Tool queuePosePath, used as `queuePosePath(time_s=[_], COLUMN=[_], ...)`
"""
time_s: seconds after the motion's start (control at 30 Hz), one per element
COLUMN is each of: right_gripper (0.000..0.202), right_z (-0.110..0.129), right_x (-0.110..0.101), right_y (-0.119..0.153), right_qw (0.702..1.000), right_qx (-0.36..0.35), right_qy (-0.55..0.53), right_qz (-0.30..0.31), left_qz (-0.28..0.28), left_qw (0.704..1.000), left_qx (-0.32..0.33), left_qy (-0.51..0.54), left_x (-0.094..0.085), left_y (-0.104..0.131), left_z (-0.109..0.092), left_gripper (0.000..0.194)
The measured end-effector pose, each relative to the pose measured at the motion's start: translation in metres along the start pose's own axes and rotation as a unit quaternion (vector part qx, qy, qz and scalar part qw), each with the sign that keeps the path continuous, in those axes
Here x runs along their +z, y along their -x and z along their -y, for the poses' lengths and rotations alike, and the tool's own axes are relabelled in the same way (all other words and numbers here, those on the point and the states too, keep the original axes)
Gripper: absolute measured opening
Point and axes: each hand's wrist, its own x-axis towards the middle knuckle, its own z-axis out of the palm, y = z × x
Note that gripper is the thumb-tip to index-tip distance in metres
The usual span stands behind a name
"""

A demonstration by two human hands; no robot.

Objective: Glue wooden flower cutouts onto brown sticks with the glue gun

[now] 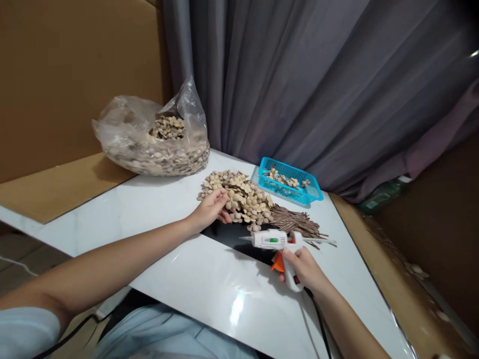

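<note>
My right hand is wrapped around the grip of a white glue gun with an orange trigger. Its nozzle points left, and a clear glue stick sticks out at the back. My left hand is closed in a pinch at the near edge of a heap of beige flower-shaped pieces. Whether a piece is between those fingertips is hard to make out against the heap. Right of the heap lies a bundle of thin brown sticks. A black mat lies under the glue gun's nozzle.
A clear plastic bag full of similar pieces stands at the back left. A blue basket at the back right holds several pieces on sticks. Grey curtains hang behind the white table. A black cord trails from the glue gun.
</note>
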Motion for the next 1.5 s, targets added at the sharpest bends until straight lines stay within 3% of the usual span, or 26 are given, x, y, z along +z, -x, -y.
queuePosePath(time_s=[0.13, 0.27, 0.43, 0.5, 0.6, 0.67, 0.73, 0.87, 1.07, 1.17, 1.23, 1.27, 1.3, 1.33, 1.37, 1.4, 1.43, 1.5], right_gripper=[0.072, 0.066, 0.057, 0.050, 0.038, 0.037, 0.030, 0.011, 0.013, 0.020, 0.032, 0.036, 0.035, 0.027, 0.018, 0.016, 0.017, 0.022], right_z=[0.004, 0.010, 0.037, 0.053, 0.076, 0.088, 0.098, 0.106, 0.098, 0.105, 0.117, 0.123, 0.129, 0.133, 0.135, 0.135, 0.132, 0.119], right_x=[0.001, 0.007, 0.011, 0.017, 0.035, 0.051, 0.064, 0.074, 0.071, 0.058, 0.040, 0.028, 0.016, 0.004, -0.005, -0.011, -0.014, -0.007], right_y=[-0.006, -0.004, 0.008, 0.014, 0.019, 0.019, 0.018, 0.016, 0.014, 0.024, 0.038, 0.046, 0.054, 0.060, 0.064, 0.065, 0.062, 0.048], right_qw=[0.989, 0.962, 0.859, 0.831, 0.856, 0.841, 0.820, 0.812, 0.811, 0.818, 0.853, 0.878, 0.886, 0.872, 0.853, 0.848, 0.862, 0.929], right_qx=[0.025, 0.020, 0.050, 0.015, -0.237, -0.386, -0.452, -0.472, -0.449, -0.431, -0.402, -0.373, -0.345, -0.317, -0.282, -0.258, -0.238, -0.223], right_qy=[0.143, 0.263, 0.490, 0.527, 0.424, 0.331, 0.292, 0.279, 0.301, 0.302, 0.289, 0.292, 0.298, 0.293, 0.280, 0.258, 0.238, 0.188], right_qz=[-0.015, -0.069, -0.142, -0.176, -0.176, -0.186, -0.194, -0.202, -0.224, -0.234, -0.164, -0.060, 0.085, 0.230, 0.338, 0.384, 0.378, 0.228], left_qz=[-0.009, 0.026, 0.059, 0.061, 0.063, 0.063, 0.062, 0.062, 0.059, 0.056, 0.052, 0.050, 0.047, 0.044, 0.041, 0.039, 0.038, 0.040], left_qw=[0.998, 0.988, 0.976, 0.975, 0.976, 0.978, 0.980, 0.983, 0.987, 0.988, 0.988, 0.989, 0.990, 0.991, 0.992, 0.993, 0.993, 0.993], left_qx=[0.010, 0.000, 0.004, 0.004, 0.012, 0.015, 0.010, 0.006, 0.029, 0.028, 0.031, 0.034, 0.038, 0.042, 0.043, 0.043, 0.040, 0.033], left_qy=[0.068, 0.155, 0.211, 0.212, 0.207, 0.199, 0.188, 0.171, 0.145, 0.144, 0.141, 0.135, 0.128, 0.120, 0.111, 0.106, 0.103, 0.109], left_x=[0.006, 0.016, 0.026, 0.029, 0.033, 0.034, 0.035, 0.035, 0.034, 0.034, 0.034, 0.033, 0.033, 0.033, 0.032, 0.032, 0.033, 0.034], left_y=[0.006, 0.020, 0.036, 0.040, 0.044, 0.046, 0.047, 0.048, 0.047, 0.047, 0.046, 0.046, 0.046, 0.046, 0.045, 0.045, 0.045, 0.046], left_z=[-0.013, -0.026, -0.034, -0.035, -0.034, -0.032, -0.030, -0.028, -0.029, -0.030, -0.030, -0.030, -0.031, -0.031, -0.031, -0.031, -0.031, -0.031], left_gripper=[0.026, 0.019, 0.015, 0.013, 0.016, 0.019, 0.021, 0.027, 0.031, 0.032, 0.032, 0.032, 0.033, 0.033, 0.033, 0.034, 0.034, 0.035])
